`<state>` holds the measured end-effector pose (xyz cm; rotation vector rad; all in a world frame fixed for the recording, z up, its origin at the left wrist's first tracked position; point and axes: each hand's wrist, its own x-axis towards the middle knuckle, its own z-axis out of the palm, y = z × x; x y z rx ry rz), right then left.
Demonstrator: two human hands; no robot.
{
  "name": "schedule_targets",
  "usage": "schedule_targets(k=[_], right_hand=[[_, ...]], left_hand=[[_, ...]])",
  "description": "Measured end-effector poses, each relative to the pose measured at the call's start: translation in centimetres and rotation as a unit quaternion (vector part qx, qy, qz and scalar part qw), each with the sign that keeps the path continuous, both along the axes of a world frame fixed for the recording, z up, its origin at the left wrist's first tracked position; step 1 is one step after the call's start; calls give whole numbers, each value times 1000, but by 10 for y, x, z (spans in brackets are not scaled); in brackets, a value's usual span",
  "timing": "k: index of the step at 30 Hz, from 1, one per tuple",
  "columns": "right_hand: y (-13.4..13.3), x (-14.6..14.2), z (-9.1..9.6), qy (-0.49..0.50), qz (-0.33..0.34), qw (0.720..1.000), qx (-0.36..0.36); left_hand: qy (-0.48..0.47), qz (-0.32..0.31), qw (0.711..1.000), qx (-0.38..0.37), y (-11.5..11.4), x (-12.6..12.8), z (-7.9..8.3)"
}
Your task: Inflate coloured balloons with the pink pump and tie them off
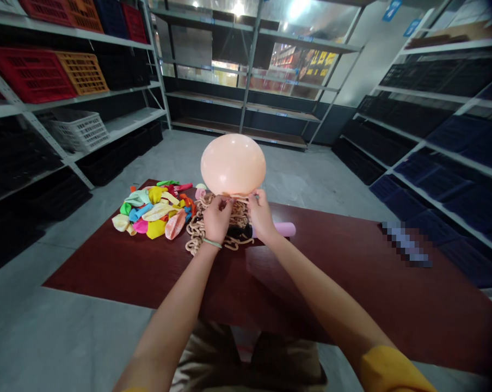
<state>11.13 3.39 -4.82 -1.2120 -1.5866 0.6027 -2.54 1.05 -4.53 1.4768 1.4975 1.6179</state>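
Note:
A blown-up, peach-coloured balloon (233, 163) is held above the table's far edge, its lower end toward me. At that end my left hand (218, 216) is closed in a pinch on the balloon's neck. My right hand (262, 213) pinches the stretched neck a little to the right. Just below and behind my hands lies a heap of beige cord (195, 231). A pink-and-black cylinder, perhaps a hand pump (284, 230), lies on the table by my right wrist. Left of my hands rests a pile of limp, multicoloured balloons (154, 211).
The dark red table (331, 272) spans the front. A blurred-out, flat object (407, 245) lies at its right. Shelves with red crates (29, 73), an orange crate (82, 72) and a white basket (80, 130) stand left. Metal racks (246, 103) stand behind; dark bins (446, 179) fill the right shelves.

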Motion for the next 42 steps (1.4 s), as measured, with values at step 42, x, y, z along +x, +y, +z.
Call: schedule_targets(k=[42], right_hand=[[-6, 54, 100, -177, 219, 959, 14]], left_hand=[[-1, -284, 958, -25, -13, 8, 10]])
